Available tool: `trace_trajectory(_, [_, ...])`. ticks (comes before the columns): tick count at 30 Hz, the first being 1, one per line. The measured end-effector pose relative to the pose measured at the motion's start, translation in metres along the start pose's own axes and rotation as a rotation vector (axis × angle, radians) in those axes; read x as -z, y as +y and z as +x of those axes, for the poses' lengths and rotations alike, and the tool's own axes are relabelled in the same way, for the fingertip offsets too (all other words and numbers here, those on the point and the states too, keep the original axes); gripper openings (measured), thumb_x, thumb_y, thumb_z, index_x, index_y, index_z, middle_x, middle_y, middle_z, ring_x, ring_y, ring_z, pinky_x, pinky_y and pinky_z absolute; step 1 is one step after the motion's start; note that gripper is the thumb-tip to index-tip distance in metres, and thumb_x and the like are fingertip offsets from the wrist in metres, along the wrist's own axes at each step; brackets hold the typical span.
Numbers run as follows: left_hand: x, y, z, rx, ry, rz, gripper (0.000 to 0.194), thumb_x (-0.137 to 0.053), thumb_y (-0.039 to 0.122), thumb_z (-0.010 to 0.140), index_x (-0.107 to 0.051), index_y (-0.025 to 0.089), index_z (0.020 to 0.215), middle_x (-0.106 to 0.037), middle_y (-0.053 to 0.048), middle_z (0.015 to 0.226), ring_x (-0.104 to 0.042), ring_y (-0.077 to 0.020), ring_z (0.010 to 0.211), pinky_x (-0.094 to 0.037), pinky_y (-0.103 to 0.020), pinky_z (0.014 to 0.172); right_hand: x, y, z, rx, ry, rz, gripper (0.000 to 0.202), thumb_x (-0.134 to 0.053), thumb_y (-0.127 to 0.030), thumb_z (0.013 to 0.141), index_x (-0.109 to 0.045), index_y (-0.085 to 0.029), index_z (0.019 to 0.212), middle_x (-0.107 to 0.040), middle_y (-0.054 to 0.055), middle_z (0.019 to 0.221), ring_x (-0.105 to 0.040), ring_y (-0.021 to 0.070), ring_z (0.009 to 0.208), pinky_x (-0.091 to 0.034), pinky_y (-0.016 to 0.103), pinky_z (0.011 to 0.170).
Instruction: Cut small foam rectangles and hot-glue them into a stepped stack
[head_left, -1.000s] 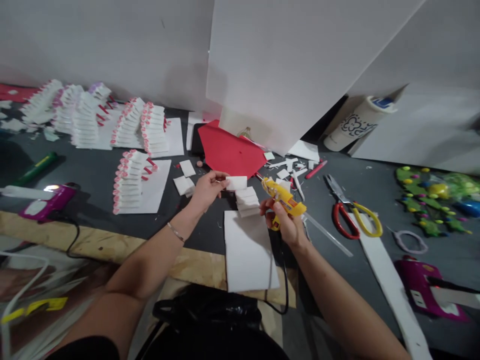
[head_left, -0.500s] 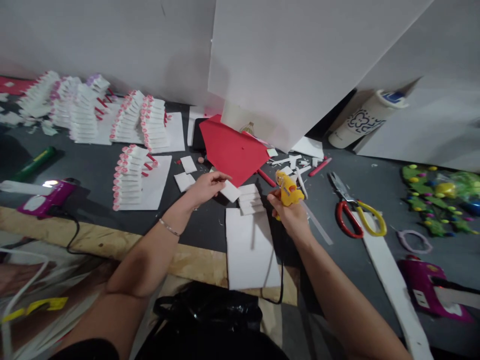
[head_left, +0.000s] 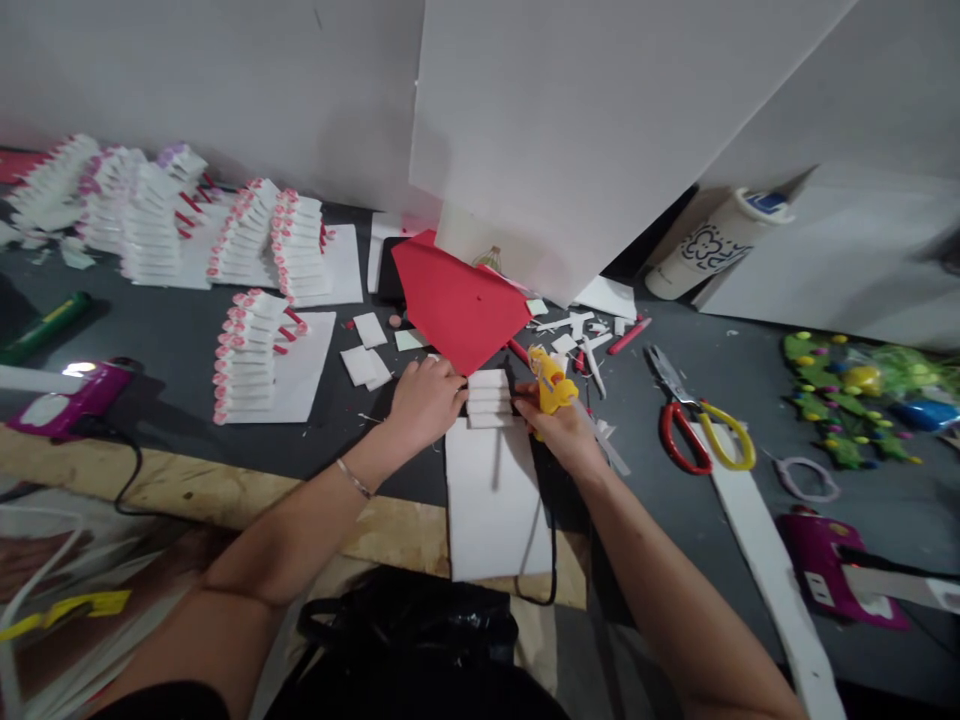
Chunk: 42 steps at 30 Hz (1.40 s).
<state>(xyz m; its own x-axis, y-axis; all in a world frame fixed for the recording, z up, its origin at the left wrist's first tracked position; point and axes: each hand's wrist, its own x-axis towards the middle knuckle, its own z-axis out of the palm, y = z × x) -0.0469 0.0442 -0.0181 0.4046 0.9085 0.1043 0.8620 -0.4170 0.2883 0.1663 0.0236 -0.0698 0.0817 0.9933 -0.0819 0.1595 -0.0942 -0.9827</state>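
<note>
A white board (head_left: pixel 496 510) lies upright in front of me, its lower end over the table edge. Across its top sit several overlapping white strips (head_left: pixel 489 394). My left hand (head_left: pixel 429 400) is closed at the left end of these strips, fingertips touching them. A yellow glue gun (head_left: pixel 553 384) is in my right hand (head_left: pixel 559 425), whose fingertips touch the strips' right end. Small white cards (head_left: pixel 366 366) lie left of my left hand. A red sheet (head_left: pixel 461 305) is just beyond the strips.
Fanned white pieces with pink tips (head_left: pixel 251 355) stand on boards at the left. Scissors (head_left: pixel 701 420), a white tumbler (head_left: pixel 709 245), green decorations (head_left: pixel 840 400) and a purple glue gun (head_left: pixel 832 565) are at the right. Another purple glue gun (head_left: pixel 75 398) lies left. Paper scraps lie beyond my right hand.
My left hand has moved right to the strips; the loose white card it held is now at the top of the strips. My right hand has shifted slightly left, with the yellow glue gun still in it.
</note>
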Motion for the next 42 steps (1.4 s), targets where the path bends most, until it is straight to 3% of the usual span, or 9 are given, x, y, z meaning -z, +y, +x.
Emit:
trace_trajectory(3, [-0.002,-0.003,0.002,0.037,0.029,-0.181,0.02,-0.059,0.02,0.087,-0.073,0.02,0.101,-0.067,-0.012,0.105,-0.057,-0.0301,0.104,-0.042,-0.046,0.093,-0.001,-0.005,0.0,-0.08,0.049,0.052,0.025,-0.075,-0.034,0.067,-0.06,-0.023,0.083,-0.072,0.003,0.088,-0.053,0.0106,0.049,-0.045,0.026,0.04])
trace_trajectory(7, [-0.006,-0.007,0.005,0.096,0.045,-0.573,0.025,-0.056,0.017,0.088,-0.067,0.019,0.109,-0.068,-0.011,0.111,-0.062,-0.0253,0.102,-0.048,-0.044,0.093,0.002,-0.015,-0.003,-0.029,0.06,0.146,0.031,-0.079,-0.038,0.067,-0.057,-0.025,0.085,-0.07,0.004,0.094,-0.058,0.014,0.057,-0.047,0.027,0.043])
trace_trajectory(13, [-0.011,-0.002,0.004,0.292,-0.004,-1.174,0.023,-0.062,0.023,0.085,-0.059,0.021,0.107,-0.069,-0.006,0.093,-0.067,-0.018,0.08,-0.056,-0.026,0.058,0.001,-0.025,-0.011,0.066,0.079,0.181,0.034,-0.078,-0.044,0.071,-0.054,-0.026,0.086,-0.067,0.005,0.094,-0.063,0.0187,0.071,-0.047,0.027,0.044])
trace_trajectory(16, [-0.007,0.001,0.005,0.405,-0.037,-1.335,0.023,-0.065,0.02,0.082,-0.056,0.02,0.103,-0.066,-0.003,0.082,-0.065,-0.0159,0.072,-0.056,-0.025,0.054,-0.001,-0.025,-0.014,0.096,0.066,0.169,0.032,-0.077,-0.042,0.073,-0.053,-0.026,0.087,-0.068,0.005,0.094,-0.063,0.0188,0.072,-0.046,0.026,0.044])
trace_trajectory(23, [-0.002,0.004,0.006,0.515,-0.015,-1.369,0.028,-0.073,0.022,0.076,-0.056,0.019,0.098,-0.066,-0.001,0.077,-0.061,-0.0113,0.061,-0.051,-0.02,0.048,-0.004,-0.024,-0.017,0.119,0.089,0.15,0.032,-0.075,-0.044,0.075,-0.053,-0.026,0.089,-0.067,0.006,0.098,-0.067,0.0207,0.08,-0.046,0.025,0.045])
trace_trajectory(25, [-0.003,0.005,0.006,0.524,0.005,-1.387,0.031,-0.074,0.022,0.075,-0.056,0.019,0.1,-0.067,-0.001,0.079,-0.061,-0.0111,0.061,-0.052,-0.021,0.05,-0.001,-0.028,-0.02,0.131,0.085,0.107,0.029,-0.071,-0.046,0.079,-0.053,-0.026,0.089,-0.068,0.005,0.098,-0.063,0.0156,0.067,-0.046,0.025,0.046])
trace_trajectory(28, [-0.006,0.005,0.006,0.517,0.034,-1.383,0.035,-0.074,0.022,0.074,-0.059,0.018,0.105,-0.07,-0.004,0.088,-0.064,-0.0126,0.067,-0.053,-0.021,0.053,0.002,-0.035,-0.029,0.165,0.036,0.07,0.026,-0.06,-0.051,0.088,-0.055,-0.025,0.088,-0.069,0.003,0.096,-0.051,0.0088,0.049,-0.045,0.026,0.047])
trace_trajectory(35, [-0.014,0.006,0.007,0.422,0.166,-1.304,0.031,-0.069,0.015,0.074,-0.067,0.016,0.105,-0.073,-0.007,0.1,-0.069,-0.017,0.094,-0.057,-0.027,0.078,-0.003,-0.032,-0.045,0.19,-0.22,0.069,0.029,-0.059,-0.054,0.089,-0.06,-0.025,0.086,-0.065,0.0,0.083,-0.05,0.0099,0.05,-0.044,0.026,0.047])
trace_trajectory(42, [-0.016,0.007,0.006,0.371,0.178,-1.279,0.03,-0.069,0.015,0.074,-0.067,0.016,0.104,-0.073,-0.008,0.104,-0.068,-0.0194,0.101,-0.057,-0.03,0.082,-0.006,-0.03,-0.046,0.192,-0.218,-0.02,0.036,-0.061,-0.058,0.086,-0.061,-0.023,0.079,-0.06,-0.001,0.07,-0.05,0.0113,0.051,-0.044,0.026,0.05])
